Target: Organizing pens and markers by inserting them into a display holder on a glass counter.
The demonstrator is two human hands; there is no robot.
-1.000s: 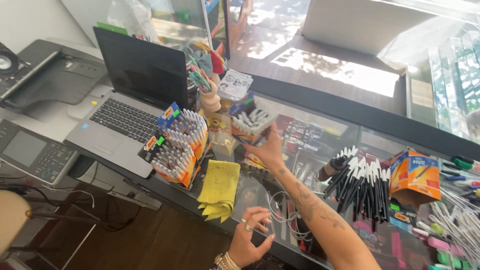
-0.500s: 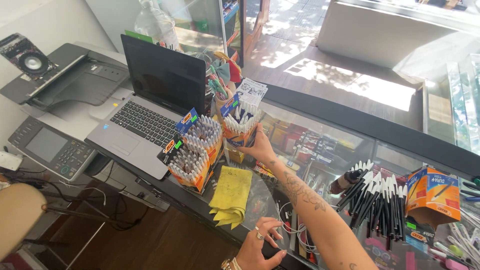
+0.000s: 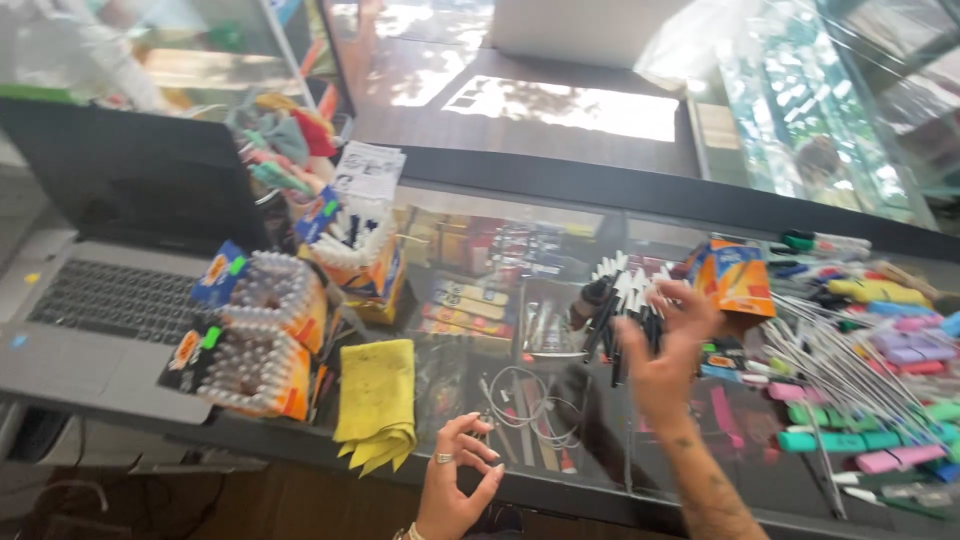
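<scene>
a: head view, item one: your right hand (image 3: 668, 352). where does it sit?

b: over the glass counter (image 3: 560, 215), fingers spread wide and holding nothing. your fingertips reach the loose pile of black pens with white caps (image 3: 622, 300), which lies on the glass just left of the orange box (image 3: 735, 277). whether the fingers actually touch a pen, you cannot tell; the frame is blurred there.

a: item two: your left hand (image 3: 455, 482).

b: at the near edge of the counter, low in the frame. thumb and forefinger curl towards each other, a narrow pinch; you cannot tell whether anything sits between them. a ring shows on one finger. it lies just right of the yellow cloth (image 3: 379, 402), apart from it.

a: item three: stock to your left.

b: two open display boxes of white-capped pens (image 3: 255, 345) lie side by side next to the open laptop (image 3: 120, 260). behind them stands a third box of pens (image 3: 355, 250), upright, with a printed card above it.

a: item four: stock to your right.

b: thick markers in green, pink, yellow and purple (image 3: 880, 400), scattered, with thin grey pens lying slantwise across them. a white cable (image 3: 530, 400) lies coiled between your two hands.
</scene>
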